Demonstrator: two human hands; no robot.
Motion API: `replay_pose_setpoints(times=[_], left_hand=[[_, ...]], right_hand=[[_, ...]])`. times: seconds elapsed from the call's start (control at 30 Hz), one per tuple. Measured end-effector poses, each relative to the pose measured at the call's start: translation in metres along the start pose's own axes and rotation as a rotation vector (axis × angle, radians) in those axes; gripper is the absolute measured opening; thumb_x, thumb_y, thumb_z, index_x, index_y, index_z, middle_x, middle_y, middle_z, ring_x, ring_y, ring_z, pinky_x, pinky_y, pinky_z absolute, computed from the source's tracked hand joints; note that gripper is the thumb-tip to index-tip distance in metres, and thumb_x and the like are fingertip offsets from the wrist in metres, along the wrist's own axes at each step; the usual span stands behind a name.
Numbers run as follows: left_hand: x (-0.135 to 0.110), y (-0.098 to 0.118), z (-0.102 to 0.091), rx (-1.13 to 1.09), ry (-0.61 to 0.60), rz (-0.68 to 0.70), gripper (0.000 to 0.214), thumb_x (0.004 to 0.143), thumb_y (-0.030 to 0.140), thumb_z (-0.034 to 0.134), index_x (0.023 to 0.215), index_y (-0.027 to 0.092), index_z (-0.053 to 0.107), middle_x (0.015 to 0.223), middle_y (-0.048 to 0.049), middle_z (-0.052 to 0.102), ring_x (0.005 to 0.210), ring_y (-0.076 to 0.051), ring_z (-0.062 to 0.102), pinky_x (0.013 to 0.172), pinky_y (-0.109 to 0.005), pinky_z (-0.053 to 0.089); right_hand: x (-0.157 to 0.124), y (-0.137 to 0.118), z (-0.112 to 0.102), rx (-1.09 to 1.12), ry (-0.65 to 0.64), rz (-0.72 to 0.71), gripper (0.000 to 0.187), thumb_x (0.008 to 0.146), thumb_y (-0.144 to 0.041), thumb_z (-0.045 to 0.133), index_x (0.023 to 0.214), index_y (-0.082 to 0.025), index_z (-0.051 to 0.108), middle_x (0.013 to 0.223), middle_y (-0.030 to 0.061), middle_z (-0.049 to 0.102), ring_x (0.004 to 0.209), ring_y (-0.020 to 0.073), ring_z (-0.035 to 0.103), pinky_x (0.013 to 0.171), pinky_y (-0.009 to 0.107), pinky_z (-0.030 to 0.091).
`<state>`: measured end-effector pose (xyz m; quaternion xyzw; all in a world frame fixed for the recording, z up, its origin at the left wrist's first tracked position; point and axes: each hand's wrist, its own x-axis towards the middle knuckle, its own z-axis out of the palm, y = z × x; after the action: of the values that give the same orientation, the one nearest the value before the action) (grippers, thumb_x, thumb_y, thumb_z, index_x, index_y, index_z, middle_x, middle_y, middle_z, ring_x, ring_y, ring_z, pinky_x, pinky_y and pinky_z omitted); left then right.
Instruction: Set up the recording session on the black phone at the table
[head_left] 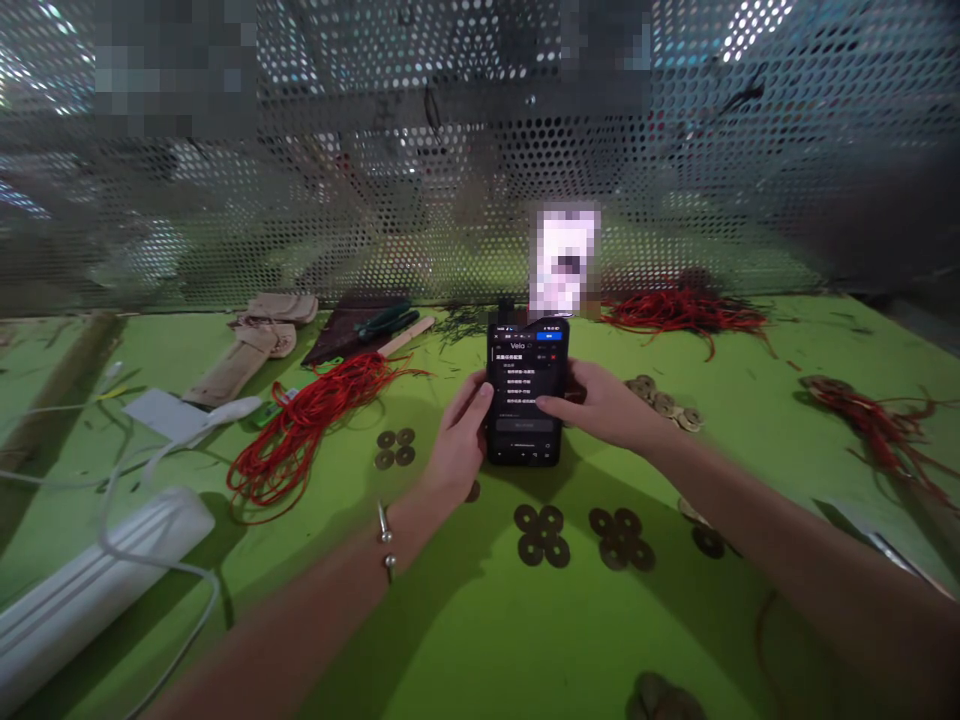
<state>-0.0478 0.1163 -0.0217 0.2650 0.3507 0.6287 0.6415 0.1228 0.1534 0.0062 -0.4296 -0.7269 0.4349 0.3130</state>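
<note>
A black smartphone [525, 440] with a lit dark screen stands upright between both hands above the green table. My left hand [463, 430] grips its left edge, with the thumb along the side. From the right, my right hand [600, 400] holds the other edge while its thumb lies over the lower right of the screen; the fingers behind are hidden. Flat on the table below are groups of round coins with holes, one group [543, 535] nearest the phone and another [622, 539] to its right. A smaller coin group [395, 448] lies left of my left hand.
Red cord bundles lie at the left [319, 410], back right [675, 310] and far right [862, 410]. Pliers [386, 320] rest at the back left. A white power strip [112, 580] with cables occupies the left front. A perforated metal panel [375, 220] closes the back, with a blurred bright screen [566, 260] before it.
</note>
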Motion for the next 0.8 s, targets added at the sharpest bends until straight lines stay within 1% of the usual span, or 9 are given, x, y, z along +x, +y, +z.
replay_pose_setpoints(times=[0.1,0.2,0.3,0.47,0.57,0.67,0.73,0.8], left_hand=[[0.0000,0.0002,0.0008,0.000,0.007,0.004,0.021,0.072,0.027,0.072,0.093,0.024,0.067,0.090,0.0025,0.070,0.095,-0.014,0.063,0.094,-0.031,0.047],[0.0000,0.0002,0.0011,0.002,0.004,0.001,0.018,0.073,0.027,0.071,0.091,0.024,0.068,0.090,0.0019,0.070,0.098,-0.015,0.062,0.094,-0.032,0.046],[-0.0001,0.0003,0.0006,0.003,-0.005,0.009,0.019,0.073,0.027,0.071,0.091,0.023,0.067,0.090,0.0016,0.070,0.099,-0.016,0.062,0.095,-0.032,0.046],[-0.0001,0.0004,-0.0006,0.009,0.000,-0.004,0.023,0.072,0.028,0.072,0.095,0.025,0.067,0.089,0.0023,0.070,0.097,-0.016,0.063,0.095,-0.033,0.045],[0.0006,-0.0002,-0.0007,-0.003,-0.011,0.015,0.022,0.073,0.027,0.072,0.094,0.024,0.067,0.090,0.0018,0.070,0.099,-0.016,0.062,0.096,-0.033,0.044],[0.0008,-0.0004,-0.0004,-0.004,-0.021,0.023,0.020,0.074,0.026,0.071,0.093,0.024,0.066,0.092,0.0017,0.070,0.102,-0.016,0.061,0.098,-0.033,0.044],[0.0003,-0.0001,-0.0004,0.013,-0.025,0.017,0.018,0.076,0.026,0.069,0.094,0.024,0.066,0.093,0.0018,0.070,0.104,-0.016,0.061,0.098,-0.033,0.044],[-0.0003,0.0003,-0.0006,0.026,-0.026,0.013,0.017,0.076,0.027,0.068,0.093,0.025,0.066,0.095,0.0022,0.070,0.107,-0.017,0.060,0.098,-0.033,0.045]], right_hand=[[0.0013,0.0022,0.0005,-0.006,0.024,-0.042,0.026,0.083,-0.037,0.053,0.097,-0.016,0.057,0.100,0.0113,0.067,0.088,0.0298,0.063,0.079,0.048,0.051],[0.0027,0.0052,0.0006,0.018,0.029,-0.082,0.028,0.089,-0.040,0.046,0.100,-0.017,0.058,0.103,0.0094,0.067,0.094,0.0287,0.062,0.085,0.049,0.048],[0.0016,0.0051,0.0000,0.012,0.021,-0.066,0.029,0.088,-0.041,0.048,0.100,-0.017,0.059,0.102,0.0101,0.067,0.093,0.0292,0.062,0.084,0.049,0.049],[-0.0005,0.0041,-0.0005,-0.009,-0.012,-0.013,0.033,0.078,-0.036,0.060,0.103,-0.015,0.055,0.103,0.0130,0.067,0.087,0.0303,0.065,0.077,0.047,0.053],[0.0018,0.0063,0.0003,-0.032,0.019,-0.041,0.027,0.083,-0.037,0.055,0.100,-0.016,0.057,0.101,0.0113,0.067,0.089,0.0296,0.064,0.080,0.048,0.051],[0.0040,0.0076,0.0010,0.006,0.034,-0.075,0.027,0.090,-0.041,0.047,0.100,-0.018,0.059,0.102,0.0081,0.067,0.094,0.0277,0.062,0.085,0.046,0.049],[0.0041,0.0070,0.0011,0.026,0.033,-0.075,0.026,0.091,-0.040,0.046,0.098,-0.019,0.059,0.102,0.0062,0.068,0.094,0.0263,0.062,0.086,0.044,0.049],[0.0032,0.0057,0.0008,0.032,0.022,-0.081,0.023,0.090,-0.039,0.048,0.097,-0.020,0.059,0.101,0.0056,0.068,0.094,0.0259,0.063,0.085,0.043,0.050]])
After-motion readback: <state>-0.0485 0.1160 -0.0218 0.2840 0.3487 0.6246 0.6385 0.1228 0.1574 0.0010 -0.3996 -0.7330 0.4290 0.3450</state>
